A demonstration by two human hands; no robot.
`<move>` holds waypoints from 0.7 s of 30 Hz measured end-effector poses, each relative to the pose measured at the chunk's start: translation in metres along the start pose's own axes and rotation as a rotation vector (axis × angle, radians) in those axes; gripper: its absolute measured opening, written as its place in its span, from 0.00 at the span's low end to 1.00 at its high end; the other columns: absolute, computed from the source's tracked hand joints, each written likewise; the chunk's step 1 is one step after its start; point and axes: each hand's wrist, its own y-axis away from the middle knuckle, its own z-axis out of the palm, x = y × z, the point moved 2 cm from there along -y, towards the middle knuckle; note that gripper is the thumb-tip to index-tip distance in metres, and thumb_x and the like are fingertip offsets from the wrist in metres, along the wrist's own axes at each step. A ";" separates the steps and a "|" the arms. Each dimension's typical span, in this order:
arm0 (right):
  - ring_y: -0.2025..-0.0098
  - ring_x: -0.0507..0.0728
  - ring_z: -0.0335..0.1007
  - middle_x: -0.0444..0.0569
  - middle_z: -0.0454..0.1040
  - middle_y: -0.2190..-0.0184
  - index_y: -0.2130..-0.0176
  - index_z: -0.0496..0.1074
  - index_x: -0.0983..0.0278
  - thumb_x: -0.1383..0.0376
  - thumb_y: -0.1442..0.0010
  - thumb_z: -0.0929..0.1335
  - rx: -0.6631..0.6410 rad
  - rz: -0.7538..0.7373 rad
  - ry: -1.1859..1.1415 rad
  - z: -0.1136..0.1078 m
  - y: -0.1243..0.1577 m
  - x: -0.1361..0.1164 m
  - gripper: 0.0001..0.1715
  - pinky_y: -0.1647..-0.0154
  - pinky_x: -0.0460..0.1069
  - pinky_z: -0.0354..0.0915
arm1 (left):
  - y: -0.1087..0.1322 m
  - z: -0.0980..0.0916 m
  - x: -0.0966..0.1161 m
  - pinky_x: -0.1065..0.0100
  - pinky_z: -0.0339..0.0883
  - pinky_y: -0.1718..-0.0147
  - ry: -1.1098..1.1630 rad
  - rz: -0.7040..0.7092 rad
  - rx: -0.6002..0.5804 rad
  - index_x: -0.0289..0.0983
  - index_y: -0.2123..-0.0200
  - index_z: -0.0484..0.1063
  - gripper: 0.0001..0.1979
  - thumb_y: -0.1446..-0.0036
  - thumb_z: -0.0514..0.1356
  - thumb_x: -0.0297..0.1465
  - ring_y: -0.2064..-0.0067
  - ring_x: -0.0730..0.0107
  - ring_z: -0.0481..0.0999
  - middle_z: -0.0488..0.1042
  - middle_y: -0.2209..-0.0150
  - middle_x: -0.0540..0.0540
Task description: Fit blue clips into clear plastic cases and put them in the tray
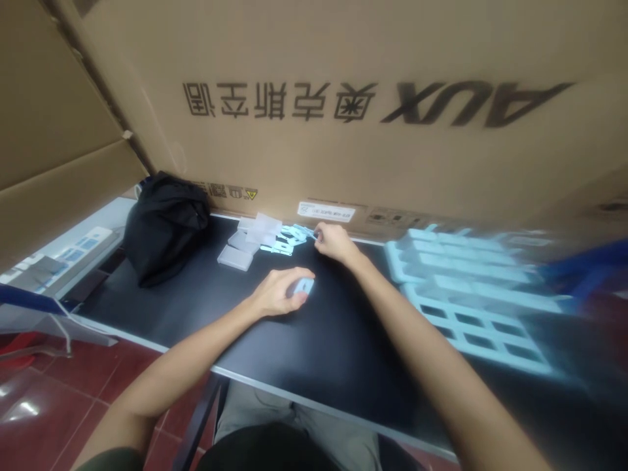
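My left hand (277, 292) is closed round a small light-blue plastic piece (305, 286) with a hole in its face, just above the black table top (314, 347). Farther back, my right hand (336, 241) pinches a thin light-blue plastic part (310, 233) at the edge of a loose pile of light-blue plastic frames (282, 243). Left of that pile lie several translucent flat cases (235, 258), with a whitish sheet (265, 229) over some of them. Fine detail on the held pieces is blurred.
Light-blue trays with rectangular openings (478, 330) are stacked at the right, blurred. A black cloth bag (164, 229) sits at the left. Large cardboard (294, 150) walls in the table's back and left. A white rack (63, 261) stands at far left.
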 end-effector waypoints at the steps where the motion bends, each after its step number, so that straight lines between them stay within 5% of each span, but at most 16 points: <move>1: 0.59 0.59 0.76 0.53 0.81 0.63 0.54 0.76 0.66 0.74 0.46 0.70 -0.014 0.000 -0.008 -0.004 0.001 0.000 0.19 0.54 0.50 0.66 | 0.000 0.000 0.000 0.63 0.76 0.52 0.005 -0.001 0.023 0.38 0.45 0.74 0.25 0.34 0.54 0.48 0.56 0.60 0.82 0.81 0.51 0.41; 6: 0.64 0.57 0.75 0.49 0.80 0.67 0.61 0.75 0.64 0.71 0.46 0.70 0.000 -0.008 -0.098 -0.033 0.027 -0.005 0.10 0.57 0.50 0.68 | -0.003 -0.004 0.005 0.64 0.74 0.54 0.046 -0.019 0.115 0.38 0.48 0.75 0.20 0.36 0.55 0.43 0.59 0.63 0.81 0.81 0.54 0.43; 12: 0.62 0.58 0.77 0.49 0.80 0.65 0.64 0.74 0.61 0.57 0.40 0.73 -0.012 -0.345 -0.739 -0.071 0.095 -0.044 0.10 0.57 0.53 0.72 | -0.005 -0.001 0.003 0.66 0.69 0.62 0.280 -0.101 -0.015 0.37 0.48 0.73 0.29 0.33 0.51 0.55 0.68 0.69 0.73 0.77 0.63 0.46; 16: 0.62 0.57 0.77 0.49 0.81 0.65 0.65 0.78 0.61 0.58 0.40 0.74 -0.119 -0.494 -0.726 -0.085 0.122 -0.072 0.08 0.56 0.53 0.72 | -0.004 0.006 0.000 0.68 0.66 0.67 0.478 -0.098 -0.114 0.35 0.48 0.69 0.37 0.41 0.58 0.62 0.71 0.72 0.69 0.73 0.70 0.50; 21: 0.62 0.56 0.76 0.49 0.81 0.63 0.63 0.80 0.60 0.64 0.40 0.72 -0.201 -0.545 -0.629 -0.084 0.129 -0.087 0.04 0.56 0.52 0.71 | -0.002 0.013 0.004 0.67 0.71 0.66 0.550 -0.055 -0.158 0.34 0.44 0.66 0.32 0.46 0.70 0.45 0.69 0.70 0.74 0.74 0.67 0.49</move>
